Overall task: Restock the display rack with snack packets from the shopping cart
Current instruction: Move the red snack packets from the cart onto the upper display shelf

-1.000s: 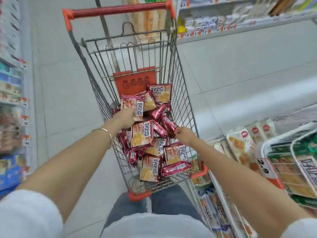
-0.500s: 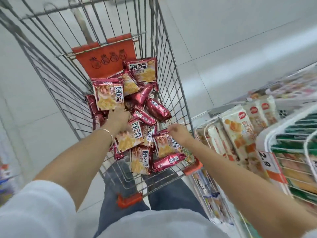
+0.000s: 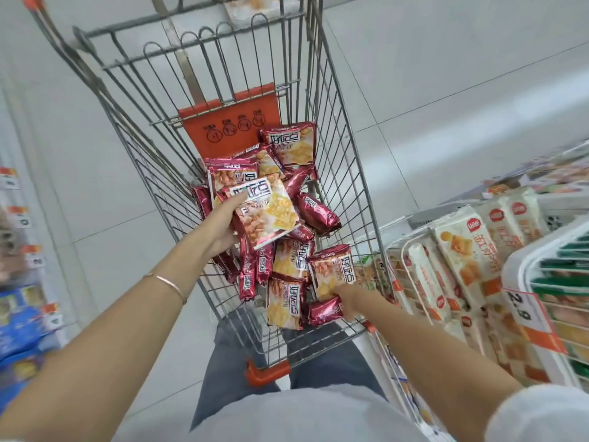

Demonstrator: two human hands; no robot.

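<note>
A wire shopping cart (image 3: 334,129) in front of me holds several dark-red snack packets (image 3: 291,256) in a loose pile. My left hand (image 3: 223,224) grips two of these packets (image 3: 264,215), lifted a little above the pile, thumb on the top one's front. My right hand (image 3: 347,301) reaches into the cart's near right corner and pinches the lower edge of another red packet (image 3: 331,272). The display rack (image 3: 516,260), a white wire frame, stands at the right with pale biscuit packs (image 3: 465,250) leaning in it.
An orange child-seat flap (image 3: 229,122) hangs at the cart's far end. A price card reading 2.9 (image 3: 526,311) is clipped to the rack. Shelves with blue goods (image 3: 22,330) line the left. Grey tiled floor (image 3: 446,74) lies beyond the cart.
My left hand has lifted two packets off the pile. My right hand has moved down to the near right corner and taken hold of a packet. The camera has tilted downward.
</note>
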